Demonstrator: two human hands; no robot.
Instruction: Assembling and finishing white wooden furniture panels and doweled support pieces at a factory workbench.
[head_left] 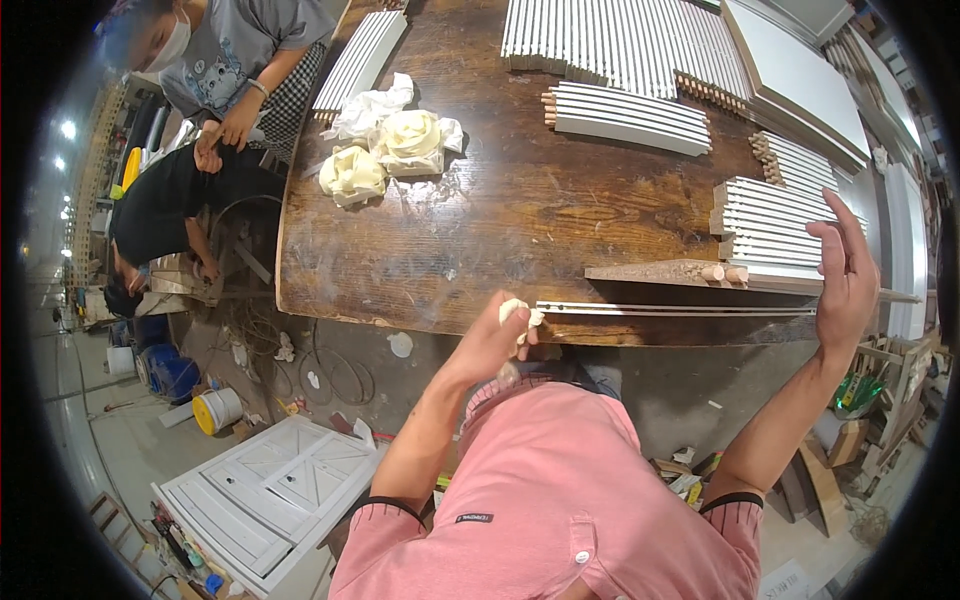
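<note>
My left hand (490,342) is closed round a small lump of cream-coloured putty (514,308) at the table's front edge. Beside it begins a narrow white strip (680,310), which runs right along the edge, with small dark spots near its left end. My right hand (846,285) is raised at the strip's far right end, fingers stretched upward and holding nothing. Just behind the strip lies a brown wooden piece (650,271) with round dowel ends. Larger mounds of cream putty (410,140) sit on white wrapping at the table's left side.
Stacks of white slats (630,118) and a row of more slats (610,40) lie across the table (470,240). A white board (800,75) leans at the back right. Two people (230,70) are at the left. White panelled doors (270,490) and a bucket (217,410) stand below.
</note>
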